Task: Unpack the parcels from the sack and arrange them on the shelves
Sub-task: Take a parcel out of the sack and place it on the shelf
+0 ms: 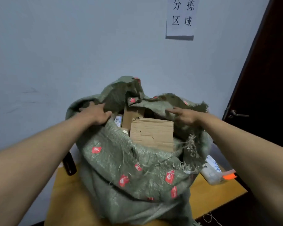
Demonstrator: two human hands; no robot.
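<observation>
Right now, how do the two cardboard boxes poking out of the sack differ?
The front box is paler, shows a broad face and has a torn, creased surface; the rear box is a deeper brown and looks smoother. The front box stands clear of the sack, while the rear box is half hidden behind it and under the sack's folded cloth. Both are plain cardboard, inside the open sack.

A yellow wooden table (219,198) stood against the wall. On it sat a green sack (134,176), a dark bottle (69,167) and a white device (212,173).
</observation>
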